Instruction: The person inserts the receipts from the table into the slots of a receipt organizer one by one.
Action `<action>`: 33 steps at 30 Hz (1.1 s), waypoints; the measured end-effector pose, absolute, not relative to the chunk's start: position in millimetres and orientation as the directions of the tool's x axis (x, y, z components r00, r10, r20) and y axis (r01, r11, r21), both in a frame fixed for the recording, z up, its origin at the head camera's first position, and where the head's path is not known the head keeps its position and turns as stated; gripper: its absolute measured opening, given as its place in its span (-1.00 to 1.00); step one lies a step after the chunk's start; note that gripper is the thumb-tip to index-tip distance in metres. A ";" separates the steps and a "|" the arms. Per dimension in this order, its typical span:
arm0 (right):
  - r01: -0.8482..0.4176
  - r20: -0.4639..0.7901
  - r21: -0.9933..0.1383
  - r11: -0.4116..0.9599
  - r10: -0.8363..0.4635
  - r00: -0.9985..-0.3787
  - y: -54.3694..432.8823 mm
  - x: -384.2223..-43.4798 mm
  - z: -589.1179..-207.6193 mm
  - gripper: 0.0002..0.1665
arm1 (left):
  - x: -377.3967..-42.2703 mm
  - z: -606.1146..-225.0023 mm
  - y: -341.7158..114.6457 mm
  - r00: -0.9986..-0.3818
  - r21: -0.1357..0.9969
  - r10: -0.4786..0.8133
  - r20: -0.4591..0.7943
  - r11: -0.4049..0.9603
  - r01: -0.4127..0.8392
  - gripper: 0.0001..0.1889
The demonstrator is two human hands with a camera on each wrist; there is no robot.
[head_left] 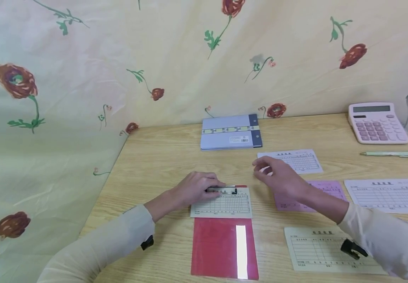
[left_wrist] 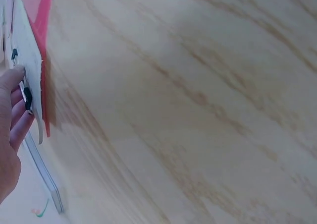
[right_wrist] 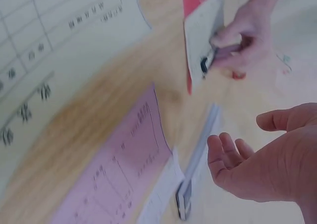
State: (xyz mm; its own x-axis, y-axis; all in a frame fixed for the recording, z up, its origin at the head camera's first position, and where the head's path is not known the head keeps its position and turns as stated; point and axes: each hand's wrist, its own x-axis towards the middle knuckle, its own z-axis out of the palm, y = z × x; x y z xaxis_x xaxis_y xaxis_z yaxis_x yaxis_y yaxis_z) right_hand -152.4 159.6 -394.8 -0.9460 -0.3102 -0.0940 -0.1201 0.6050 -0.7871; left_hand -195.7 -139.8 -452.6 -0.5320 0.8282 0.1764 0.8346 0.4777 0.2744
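A small red clipboard lies on the wooden table, with a pale green printed form across its top part. At the clipboard's upper edge my left hand pinches the black-and-silver metal clip. In the left wrist view, the thumb is on the form's side of the clip and the fingers are around it. My right hand hovers to the right with fingers loosely bent and nothing in them. Beneath it are a pink form and a white form, both partly covered.
A blue-grey notebook lies at the back against the floral cloth. A pink calculator and a pale green pen are at the right rear. Nearer lie another white form and a green form partly under the right sleeve.
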 end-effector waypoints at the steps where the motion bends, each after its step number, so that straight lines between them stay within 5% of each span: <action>1: -0.126 -0.087 -0.790 0.600 -0.313 -0.946 163.2 -152.9 -392.9 -0.49 | -196.4 -452.2 -139.8 -0.539 0.284 0.826 0.163 0.484 0.828 -0.68; 16: -0.098 -0.106 -0.779 0.620 -0.283 -0.953 217.6 -164.0 -378.4 -0.33 | -204.1 -446.8 -140.2 -0.591 0.442 0.797 0.125 0.489 0.752 -0.69; 25: -0.119 -0.069 -0.733 0.669 -0.248 -0.966 255.3 -178.9 -383.8 -0.28 | -197.2 -451.3 -142.3 -0.653 0.544 0.745 0.133 0.496 0.677 -0.53; 33: -0.153 0.004 -0.629 0.762 -0.194 -0.981 290.0 -196.2 -401.9 -0.22 | -187.9 -458.5 -142.5 -0.678 0.531 0.725 0.121 0.530 0.662 -0.45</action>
